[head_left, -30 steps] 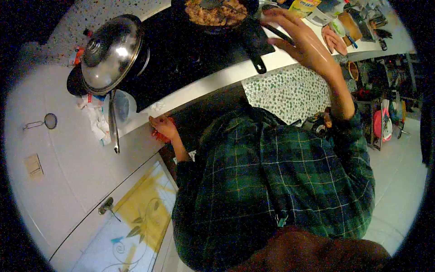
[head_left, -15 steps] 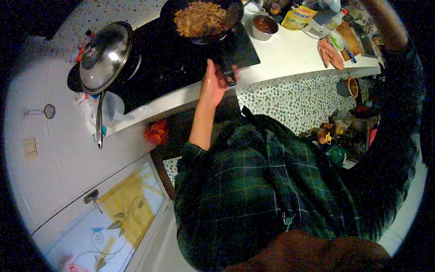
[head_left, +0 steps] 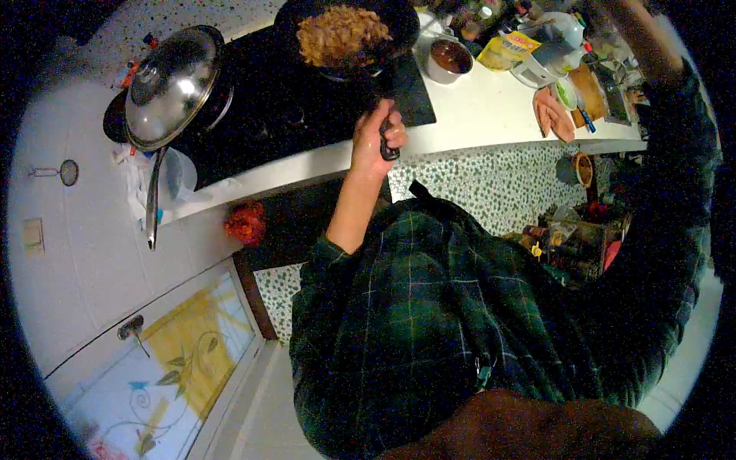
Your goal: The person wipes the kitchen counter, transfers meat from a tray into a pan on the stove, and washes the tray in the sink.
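My left hand (head_left: 376, 142) is wrapped around the black handle (head_left: 390, 153) of a dark wok (head_left: 402, 34). The wok stands on the black stove, and chopped brown food (head_left: 343, 37) lies in it. My right forearm (head_left: 648, 38) is raised at the upper right. It runs out of the top of the picture, so the right hand is hidden from me.
At the left of the stove (head_left: 253, 138) is another pan with a domed metal lid (head_left: 172, 88). The white counter (head_left: 491, 111) carries a bowl of dark sauce (head_left: 449, 61), a yellow packet (head_left: 509, 50), pink gloves (head_left: 553, 115) and a cutting board (head_left: 586, 96).
My left hand was open beside the wok handle; its fingers are now closed round it. The view has shifted slightly. The right forearm remains raised.
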